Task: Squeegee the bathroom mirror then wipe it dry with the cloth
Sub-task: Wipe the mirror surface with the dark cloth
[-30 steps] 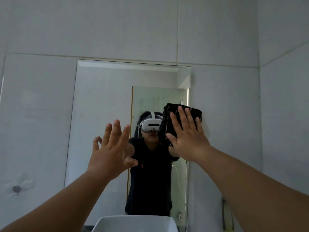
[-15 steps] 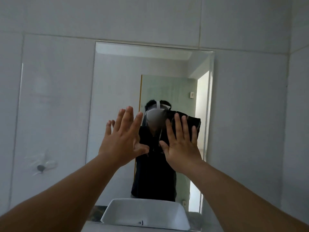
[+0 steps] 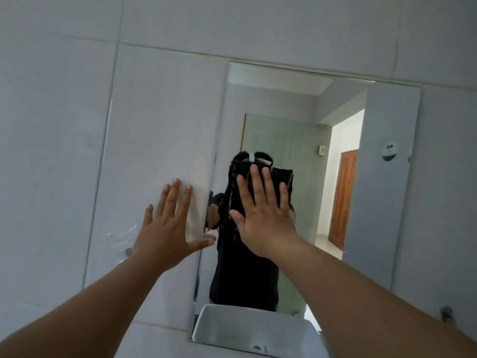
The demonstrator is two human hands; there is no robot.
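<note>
The black cloth (image 3: 259,187) sits just right of the frame's centre, flat against the mirror (image 3: 387,177), and we see it pinned there under our right hand (image 3: 263,218). That hand lies open, palm forward, fingers (image 3: 268,184) stretched upward and slightly apart over the cloth, so it presses the fabric to the glass rather than pinching it. Dark fabric shows above the fingertips and along the hand's left edge, where it hangs in folds.

The mirror fills the middle and right of the frame, tilted in our view, its left edge running down from the upper centre to the lower centre. In it we see a reflected person in dark clothing behind the cloth, a pale green door, a bright doorway and a brown wooden door further right. A small round white and black object (image 3: 389,151) shows in the upper right part of the glass; we cannot tell whether it is on the mirror or reflected.

Our left hand (image 3: 167,228) is to the left of the cloth, spread open with the fingers splayed, resting on the grey tiled wall (image 3: 64,151) just beside the mirror's left edge; the thumb reaches that edge. It holds nothing.

At the bottom centre, a white basin (image 3: 247,329) appears below the hands.
</note>
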